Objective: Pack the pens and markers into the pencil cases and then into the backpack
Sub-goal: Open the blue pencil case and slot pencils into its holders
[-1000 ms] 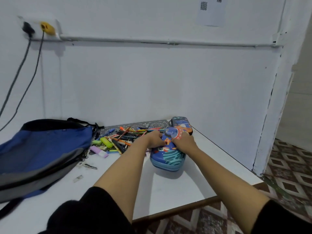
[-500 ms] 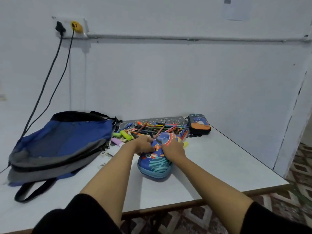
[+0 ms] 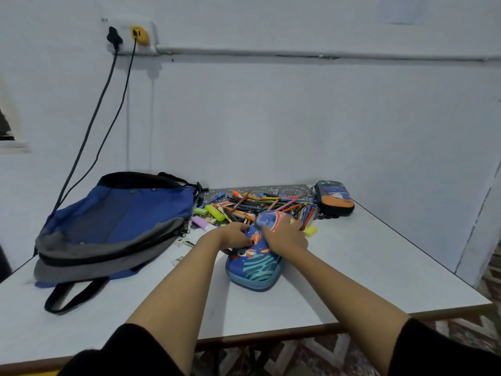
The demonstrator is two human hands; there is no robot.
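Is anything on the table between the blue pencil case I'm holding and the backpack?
Nothing large: only a few small scraps lie on the table between the blue pencil case and the backpack.

Light: dim, cool, blue-tinged and diffuse — its source could not be told. Shadows: soft, lying under the pencil case (image 3: 254, 270) and backpack (image 3: 116, 221) on the worktop (image 3: 352, 267). Focus was soft overall; the wall pipe (image 3: 298, 53) bowed and the edges stretched — wide-angle distortion.
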